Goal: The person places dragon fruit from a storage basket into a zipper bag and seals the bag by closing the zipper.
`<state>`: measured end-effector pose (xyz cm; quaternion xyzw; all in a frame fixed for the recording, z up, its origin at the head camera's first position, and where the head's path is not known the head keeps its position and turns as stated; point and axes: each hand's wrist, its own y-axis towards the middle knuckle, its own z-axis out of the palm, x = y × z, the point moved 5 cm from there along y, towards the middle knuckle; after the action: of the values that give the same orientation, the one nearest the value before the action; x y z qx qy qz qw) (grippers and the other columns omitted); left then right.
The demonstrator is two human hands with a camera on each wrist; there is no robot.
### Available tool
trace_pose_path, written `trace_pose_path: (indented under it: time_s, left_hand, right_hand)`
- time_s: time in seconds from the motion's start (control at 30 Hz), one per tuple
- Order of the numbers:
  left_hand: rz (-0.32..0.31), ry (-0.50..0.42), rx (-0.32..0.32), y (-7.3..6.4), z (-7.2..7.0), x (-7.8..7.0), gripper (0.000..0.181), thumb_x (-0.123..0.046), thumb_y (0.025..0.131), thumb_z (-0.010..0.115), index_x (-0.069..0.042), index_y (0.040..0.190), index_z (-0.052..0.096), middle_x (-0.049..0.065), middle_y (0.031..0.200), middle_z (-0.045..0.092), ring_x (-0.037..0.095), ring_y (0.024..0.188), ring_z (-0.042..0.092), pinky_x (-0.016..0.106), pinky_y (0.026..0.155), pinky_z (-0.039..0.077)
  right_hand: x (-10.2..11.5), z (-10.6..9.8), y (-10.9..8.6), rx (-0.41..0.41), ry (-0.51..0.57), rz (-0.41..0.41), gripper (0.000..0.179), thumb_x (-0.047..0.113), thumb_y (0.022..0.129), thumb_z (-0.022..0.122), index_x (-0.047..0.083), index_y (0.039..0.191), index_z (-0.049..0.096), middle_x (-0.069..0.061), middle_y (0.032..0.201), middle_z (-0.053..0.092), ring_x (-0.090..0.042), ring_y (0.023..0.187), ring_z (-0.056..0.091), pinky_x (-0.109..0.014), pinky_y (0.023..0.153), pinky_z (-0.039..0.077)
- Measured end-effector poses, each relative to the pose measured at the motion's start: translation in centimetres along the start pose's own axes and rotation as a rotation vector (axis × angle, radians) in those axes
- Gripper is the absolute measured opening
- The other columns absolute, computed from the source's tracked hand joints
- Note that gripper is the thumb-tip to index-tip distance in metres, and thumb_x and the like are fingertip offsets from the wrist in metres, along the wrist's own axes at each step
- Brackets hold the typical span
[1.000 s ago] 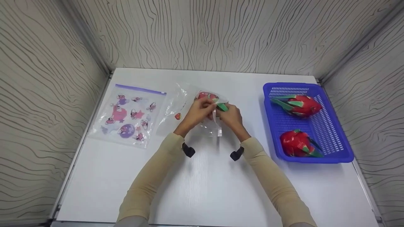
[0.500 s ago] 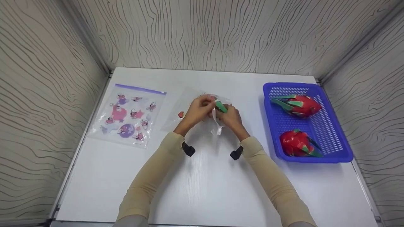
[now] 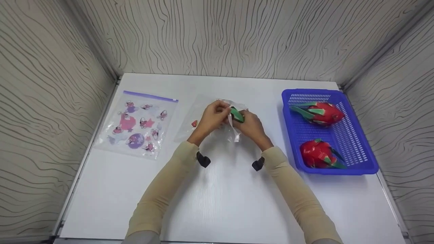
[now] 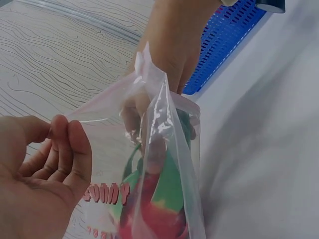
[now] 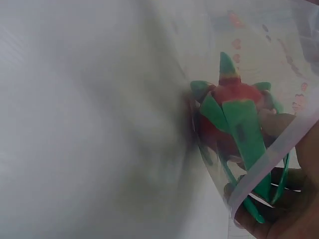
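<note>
My left hand (image 3: 212, 119) pinches the rim of a clear zip bag (image 3: 187, 130) between thumb and fingers. In the left wrist view the bag's mouth gapes, and red lettering shows on its side. A red dragon fruit (image 4: 158, 219) with green leaves sits inside, seen through the plastic. Reaching in through the mouth, my right hand (image 3: 251, 126) holds this fruit by its leaf end. The right wrist view shows the fingers (image 5: 286, 199) curled about the long green leaves. From the head view, the hands and plastic hide most of the fruit.
On the right stands a blue plastic basket (image 3: 368, 149) with a dragon fruit (image 3: 327, 114) at its back and another dragon fruit (image 3: 315, 154) at its front. A flat printed zip bag (image 3: 135, 125) lies on the white table (image 3: 210, 203) at the left. Patterned walls enclose the back and sides.
The bag has flattened and drawn slightly rightward around the hands, and the fruit's red body has gone from sight in the head view. My right wrist has shifted slightly right.
</note>
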<state>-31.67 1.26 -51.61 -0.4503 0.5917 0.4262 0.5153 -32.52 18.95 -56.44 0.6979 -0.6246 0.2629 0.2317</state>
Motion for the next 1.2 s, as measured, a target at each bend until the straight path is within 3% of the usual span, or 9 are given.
trace_pose_path:
  time_s: [0.13, 0.33, 0.47, 0.6, 0.83, 1.07, 1.2]
  left_hand:
    - [0.004, 0.005, -0.007, 0.0, -0.1, 0.1, 0.017, -0.015, 0.105, 0.065, -0.002, 0.115, 0.068, 0.012, 0.096, 0.074, 0.009, 0.07, 0.066, 0.031, 0.064, 0.061]
    - [-0.008, -0.003, -0.029, 0.2, -0.2, 0.3, 0.012, -0.016, 0.105, 0.066, -0.004, 0.11, 0.067, 0.002, 0.088, 0.069, 0.008, 0.068, 0.063, 0.024, 0.059, 0.055]
    - [-0.01, -0.006, -0.03, 0.2, -0.2, 0.3, 0.011, -0.016, 0.106, 0.066, -0.005, 0.109, 0.067, 0.0, 0.087, 0.069, 0.009, 0.068, 0.062, 0.034, 0.06, 0.055]
    - [-0.01, -0.018, -0.022, 0.2, -0.3, 0.2, 0.01, -0.016, 0.106, 0.065, -0.006, 0.11, 0.066, 0.008, 0.09, 0.071, 0.011, 0.067, 0.064, 0.041, 0.061, 0.056]
    - [-0.037, -0.034, 0.001, 0.2, -0.3, 0.1, 0.015, -0.02, 0.108, 0.064, -0.006, 0.113, 0.065, 0.028, 0.106, 0.073, 0.012, 0.071, 0.069, 0.039, 0.061, 0.059]
    - [-0.077, -0.007, -0.025, 0.4, -0.3, 0.4, 0.014, -0.021, 0.107, 0.066, -0.008, 0.112, 0.066, 0.008, 0.097, 0.074, 0.012, 0.073, 0.071, 0.048, 0.07, 0.063]
    - [-0.058, 0.001, -0.029, 0.4, -0.3, 0.3, 0.015, -0.02, 0.107, 0.065, -0.006, 0.113, 0.067, 0.013, 0.1, 0.074, 0.011, 0.074, 0.07, 0.053, 0.079, 0.064]
  right_hand:
    - [0.2, -0.8, -0.2, -0.026, -0.031, -0.024, 0.047, 0.039, 0.094, 0.08, 0.002, 0.122, 0.072, -0.017, 0.115, 0.076, -0.036, 0.102, 0.071, -0.052, 0.088, 0.057]
    - [0.3, -1.7, -0.4, -0.01, -0.026, -0.046, 0.038, 0.032, 0.094, 0.081, 0.004, 0.119, 0.074, -0.016, 0.116, 0.078, -0.036, 0.106, 0.075, -0.052, 0.088, 0.06]
    - [0.2, -2.0, -0.5, 0.007, -0.036, -0.045, 0.034, 0.03, 0.095, 0.08, 0.006, 0.118, 0.075, -0.013, 0.114, 0.078, -0.032, 0.102, 0.074, -0.049, 0.085, 0.061]
    - [0.2, -2.4, -0.6, 0.017, -0.029, -0.044, 0.032, 0.03, 0.094, 0.08, 0.007, 0.117, 0.076, -0.011, 0.113, 0.079, -0.029, 0.098, 0.074, -0.047, 0.083, 0.061]
    - [0.2, -3.7, -0.8, -0.006, -0.046, -0.098, 0.033, 0.028, 0.096, 0.076, 0.007, 0.122, 0.077, -0.012, 0.111, 0.08, -0.031, 0.099, 0.075, -0.05, 0.086, 0.061]
    - [0.3, -5.5, -0.9, -0.04, -0.066, -0.146, 0.031, 0.031, 0.098, 0.077, 0.007, 0.117, 0.078, -0.013, 0.109, 0.08, -0.031, 0.097, 0.075, -0.049, 0.084, 0.061]
    - [0.1, -6.6, -1.1, -0.053, -0.078, -0.135, 0.03, 0.03, 0.099, 0.077, 0.007, 0.118, 0.077, -0.014, 0.112, 0.079, -0.033, 0.101, 0.074, -0.05, 0.088, 0.06]
